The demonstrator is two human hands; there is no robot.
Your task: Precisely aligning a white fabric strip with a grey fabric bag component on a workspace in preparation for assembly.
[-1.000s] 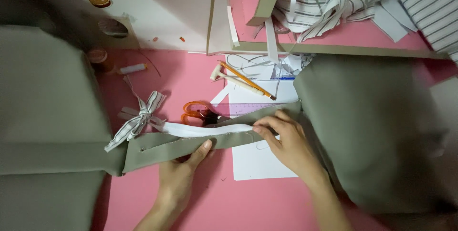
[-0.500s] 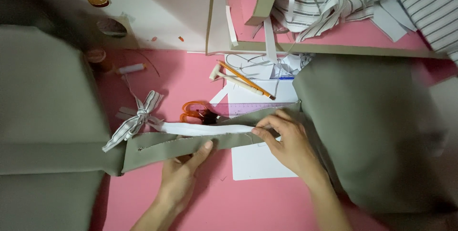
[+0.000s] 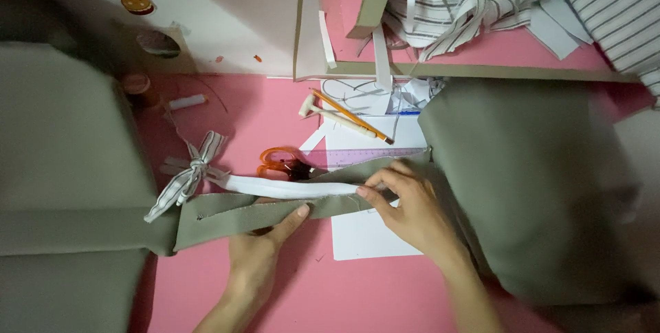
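I am pressing my left hand (image 3: 258, 254) flat on the olive fabric strip (image 3: 275, 208) mid-tabletop, while my right hand (image 3: 405, 206) is pinching the white strip (image 3: 289, 186) along its upper edge, orange scissors (image 3: 278, 161) just beyond.

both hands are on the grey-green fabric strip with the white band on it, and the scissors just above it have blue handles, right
Not quite: the head view shows the scissors have orange handles, not blue. The rest holds: the left hand and the right hand are both on the grey-green fabric strip, with the white band lying along it and the scissors just above.
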